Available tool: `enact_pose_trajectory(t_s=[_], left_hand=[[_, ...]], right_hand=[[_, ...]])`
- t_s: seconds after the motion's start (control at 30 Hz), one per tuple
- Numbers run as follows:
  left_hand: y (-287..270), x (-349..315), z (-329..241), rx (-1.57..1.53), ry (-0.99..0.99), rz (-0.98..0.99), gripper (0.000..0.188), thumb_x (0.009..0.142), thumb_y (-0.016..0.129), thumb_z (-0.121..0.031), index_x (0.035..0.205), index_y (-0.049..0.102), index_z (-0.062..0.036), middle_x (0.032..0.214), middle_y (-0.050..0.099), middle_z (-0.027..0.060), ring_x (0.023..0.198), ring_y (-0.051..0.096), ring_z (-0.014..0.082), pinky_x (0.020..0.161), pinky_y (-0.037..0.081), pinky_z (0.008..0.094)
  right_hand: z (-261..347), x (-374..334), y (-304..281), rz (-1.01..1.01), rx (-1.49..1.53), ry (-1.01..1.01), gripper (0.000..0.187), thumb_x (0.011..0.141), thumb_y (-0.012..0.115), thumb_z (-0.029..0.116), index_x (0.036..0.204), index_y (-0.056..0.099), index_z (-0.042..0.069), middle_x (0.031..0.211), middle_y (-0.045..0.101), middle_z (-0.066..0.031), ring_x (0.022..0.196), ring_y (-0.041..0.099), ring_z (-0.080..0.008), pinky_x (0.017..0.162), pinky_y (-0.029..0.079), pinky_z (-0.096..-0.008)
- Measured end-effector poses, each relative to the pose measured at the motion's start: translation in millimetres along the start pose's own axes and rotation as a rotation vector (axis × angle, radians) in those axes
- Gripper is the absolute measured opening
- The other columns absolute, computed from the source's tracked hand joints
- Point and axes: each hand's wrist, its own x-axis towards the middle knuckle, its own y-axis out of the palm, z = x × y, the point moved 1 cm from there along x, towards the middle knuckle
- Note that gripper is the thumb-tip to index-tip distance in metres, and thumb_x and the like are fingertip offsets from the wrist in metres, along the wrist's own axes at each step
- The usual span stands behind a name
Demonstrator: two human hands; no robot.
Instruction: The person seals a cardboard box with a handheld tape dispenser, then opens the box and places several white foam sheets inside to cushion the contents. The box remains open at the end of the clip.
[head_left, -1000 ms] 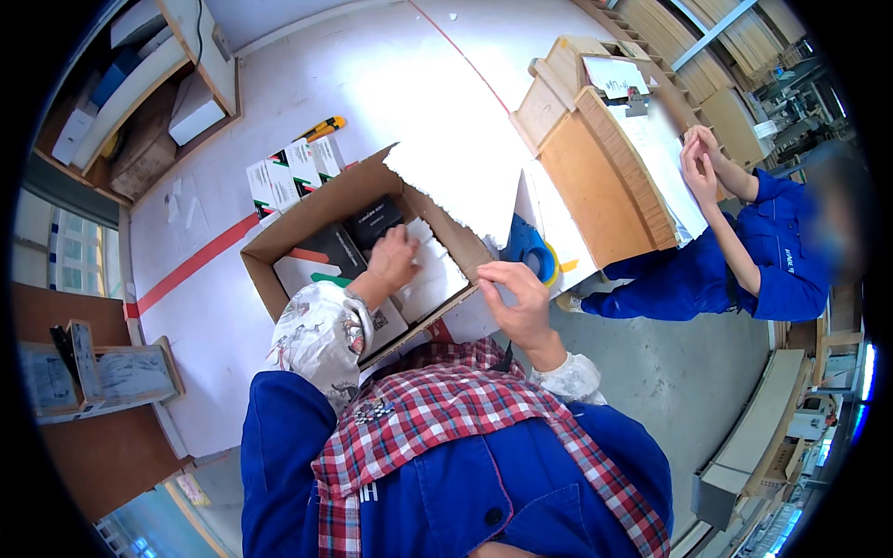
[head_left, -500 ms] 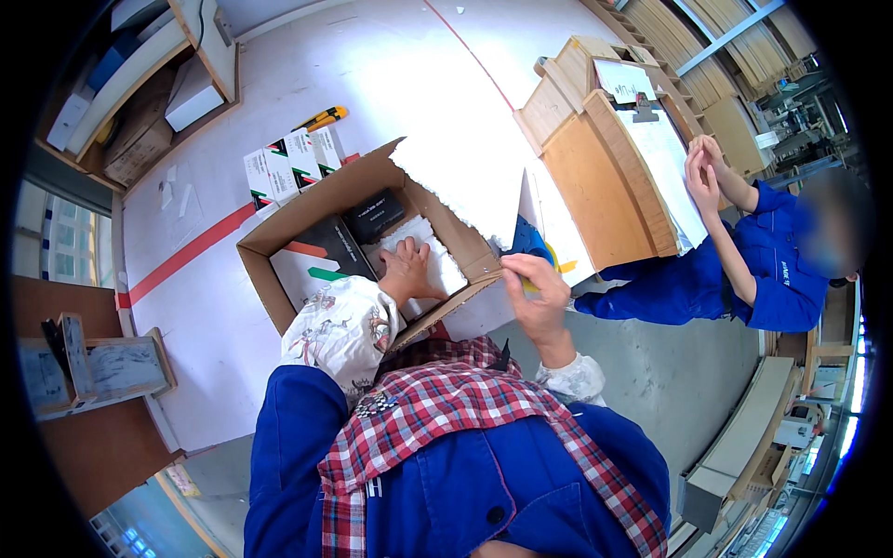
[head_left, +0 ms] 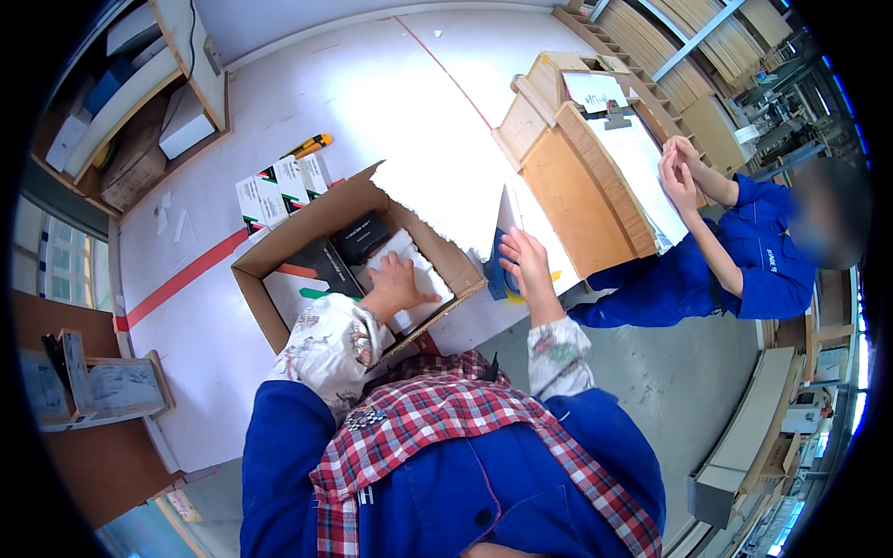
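An open cardboard carton [head_left: 263,299] stands on the table in front of me. Inside it lie a black-and-white box [head_left: 326,264], a smaller black box [head_left: 361,238] and a piece of white foam [head_left: 430,279]. My left hand [head_left: 398,286] reaches into the carton, fingers spread and pressed down on that foam. Just beyond the carton's right corner, my right hand [head_left: 528,268] is raised with its fingers stretched out, holding nothing. A large white foam sheet [head_left: 446,200] with a ragged edge lies behind the carton, its brightness hiding detail.
Small white boxes [head_left: 279,191] and a yellow utility knife [head_left: 309,146] lie behind the carton. To the right are a blue object [head_left: 496,277], partly hidden, and a wooden stand [head_left: 586,191] with a clipboard. A co-worker [head_left: 753,246] stands beside it, hands together.
My right hand has left the carton's right corner, and its fingers have straightened from a pinch. My left hand remains on the foam. The whole view has shifted slightly.
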Motion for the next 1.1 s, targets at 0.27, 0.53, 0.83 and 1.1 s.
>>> enact_pose_trajectory(t_s=[0.27, 0.53, 0.83, 1.1], left_hand=[[-57.7, 5.4, 39.1, -1.025, 0.075, -0.103, 0.030, 0.075, 0.056, -0.028, 0.088, 0.064, -0.0031, 0.091, 0.058, 0.0127, 0.083, 0.058, 0.0192, 0.074, 0.046, 0.0281], [-112.5, -70.3, -0.6, -2.065, 0.073, -0.308, 0.050, 0.078, 0.065, -0.030, 0.111, 0.045, 0.0011, 0.104, 0.054, 0.0116, 0.090, 0.057, 0.0179, 0.074, 0.048, 0.0315], [-109.3, -106.4, 40.6, -2.008, 0.078, -0.401, 0.045, 0.070, 0.060, -0.008, 0.109, 0.044, 0.0092, 0.098, 0.056, 0.0161, 0.082, 0.061, 0.0244, 0.069, 0.052, 0.0318], [-96.4, -107.4, 44.1, -2.041, 0.054, -0.345, 0.046, 0.072, 0.063, -0.011, 0.113, 0.045, 0.0022, 0.099, 0.056, 0.0131, 0.086, 0.058, 0.0239, 0.074, 0.049, 0.0350]], right_hand=[[-29.6, 75.3, 25.7, 0.397, 0.493, 0.279, 0.037, 0.084, 0.057, 0.023, 0.113, 0.049, 0.000, 0.105, 0.057, -0.0121, 0.096, 0.055, -0.0221, 0.085, 0.044, -0.0334], [29.7, -9.6, 57.2, 0.483, 0.524, 0.146, 0.035, 0.080, 0.058, 0.006, 0.111, 0.047, -0.003, 0.107, 0.055, -0.0107, 0.098, 0.054, -0.0216, 0.087, 0.043, -0.0335], [70.3, -57.1, 42.1, 0.403, 0.856, 0.000, 0.051, 0.078, 0.056, 0.005, 0.125, 0.036, 0.000, 0.124, 0.045, -0.0122, 0.113, 0.045, -0.0262, 0.096, 0.036, -0.0394], [60.3, -53.2, 25.3, 0.307, 0.611, -0.302, 0.054, 0.075, 0.052, -0.011, 0.124, 0.036, 0.002, 0.119, 0.045, -0.0147, 0.111, 0.045, -0.0273, 0.096, 0.037, -0.0387]])
